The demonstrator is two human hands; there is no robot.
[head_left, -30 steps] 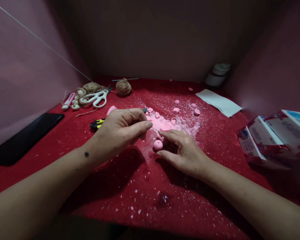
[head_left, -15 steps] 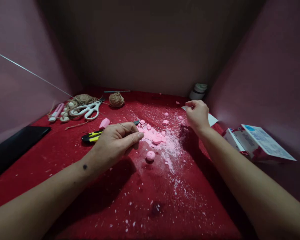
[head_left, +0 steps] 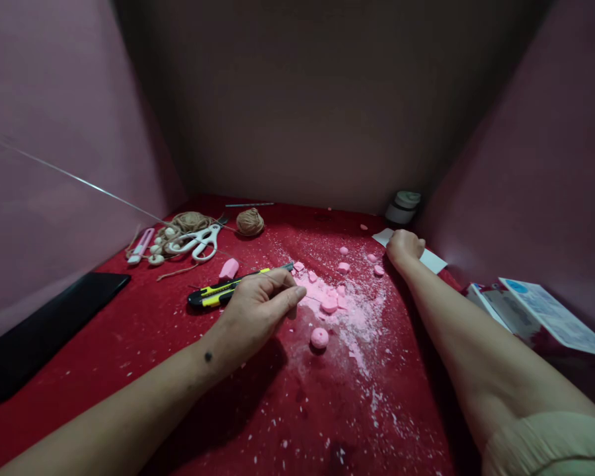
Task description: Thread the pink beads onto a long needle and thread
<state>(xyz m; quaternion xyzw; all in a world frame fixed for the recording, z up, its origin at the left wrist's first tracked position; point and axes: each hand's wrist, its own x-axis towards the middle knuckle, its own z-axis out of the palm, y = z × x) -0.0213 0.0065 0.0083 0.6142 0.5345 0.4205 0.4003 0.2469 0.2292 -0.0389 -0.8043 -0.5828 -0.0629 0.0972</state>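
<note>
My left hand (head_left: pixel 258 307) is closed in a pinch over the red cloth, with a thin thread (head_left: pixel 104 190) that stretches from the upper left toward its fingers. Just right of its fingertips lie broken pink chunks (head_left: pixel 329 304) in pale powder. A rounded pink piece (head_left: pixel 319 338) with a small hole in its top rests nearer to me. Partly behind the left hand is a black and yellow utility knife (head_left: pixel 211 297). My right hand (head_left: pixel 405 248) is curled closed over a white sheet of paper (head_left: pixel 434 262); its fingertips are hidden.
White-handled scissors (head_left: pixel 205 243), tangled twine (head_left: pixel 193 221), pale beads (head_left: pixel 156 254) and a pink cutter (head_left: pixel 141 246) lie at left. A twine ball (head_left: pixel 250 222) sits behind. A black flat object (head_left: pixel 54 330), a lidded jar (head_left: pixel 402 207) and an opened box (head_left: pixel 555 314) flank the cloth (head_left: pixel 277 423).
My right hand has gone down and turned over onto the white paper, its fingers now out of sight. My left hand keeps its pinch. The whole view has shifted slightly.
</note>
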